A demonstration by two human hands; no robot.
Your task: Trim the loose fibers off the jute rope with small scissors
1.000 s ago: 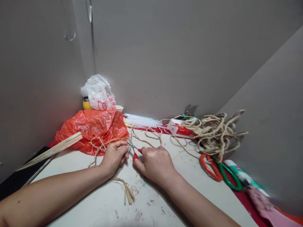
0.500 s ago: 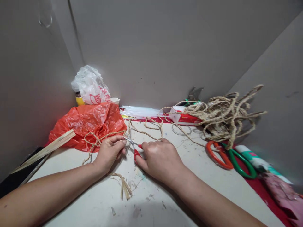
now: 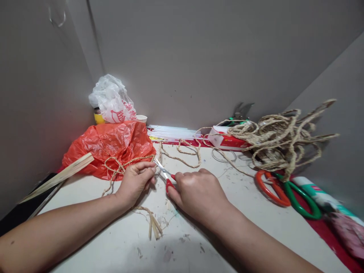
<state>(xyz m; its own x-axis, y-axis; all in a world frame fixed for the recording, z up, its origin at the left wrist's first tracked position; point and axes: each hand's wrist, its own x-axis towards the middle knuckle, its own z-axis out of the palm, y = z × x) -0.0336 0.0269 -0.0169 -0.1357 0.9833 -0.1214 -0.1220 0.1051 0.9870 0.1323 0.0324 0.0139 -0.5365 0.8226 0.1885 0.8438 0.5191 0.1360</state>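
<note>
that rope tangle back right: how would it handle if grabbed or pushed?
The rope tangle is loose, springy loops, so it would probably sag and deform rather than lift as one piece. A strand trails left toward the hands, so it would likely drag. It overlaps the orange scissors and may snag them.

Small red-handled scissors (image 3: pixel 165 177) — blades slightly parted, pointing up-left; thin jute twine (image 3: pixel 125 163) — looped, taut by the blade tips.

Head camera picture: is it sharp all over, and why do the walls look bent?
Head view: the left hand and the small red-handled scissors look fairly sharp; the pink bundle at the right edge smears into blur; wide-lens distortion slants the grey walls; soft light, faint shadows under the arms.
</note>
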